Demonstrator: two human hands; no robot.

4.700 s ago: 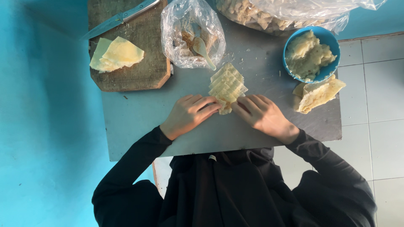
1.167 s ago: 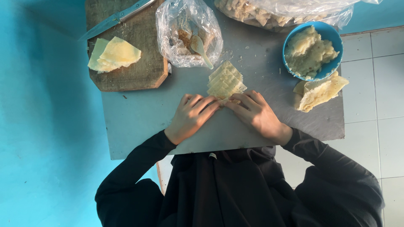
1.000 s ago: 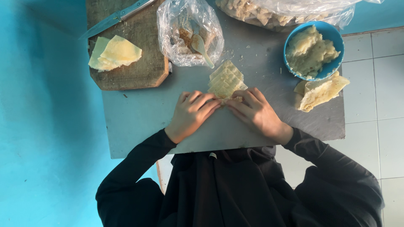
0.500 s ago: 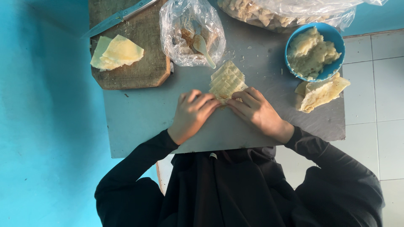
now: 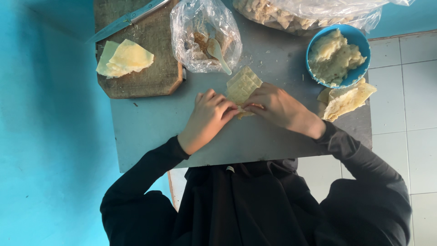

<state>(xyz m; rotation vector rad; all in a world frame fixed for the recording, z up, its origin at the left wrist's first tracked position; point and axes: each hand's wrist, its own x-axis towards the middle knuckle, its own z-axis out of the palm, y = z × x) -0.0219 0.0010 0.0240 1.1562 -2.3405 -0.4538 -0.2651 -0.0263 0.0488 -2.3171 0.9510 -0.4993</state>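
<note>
A thin pale-yellow wrapper sheet (image 5: 243,84) lies on the grey table (image 5: 150,123), its near edge under my fingers. My left hand (image 5: 207,119) and my right hand (image 5: 280,109) meet at that near edge, fingertips pinching and folding it. Both arms are in black sleeves. What lies inside the fold is hidden by my fingers.
A wooden board (image 5: 150,68) at the far left carries a stack of wrappers (image 5: 125,58) and a knife (image 5: 127,20). A clear bag with a spoon (image 5: 205,38) stands behind. A blue bowl of pale filling (image 5: 337,55), loose wrappers (image 5: 346,99) and a big bag (image 5: 309,13) are right.
My hands have stayed on the wrapper's near edge, working it, and the sheet has shifted and turned slightly on the table. Nothing else has moved.
</note>
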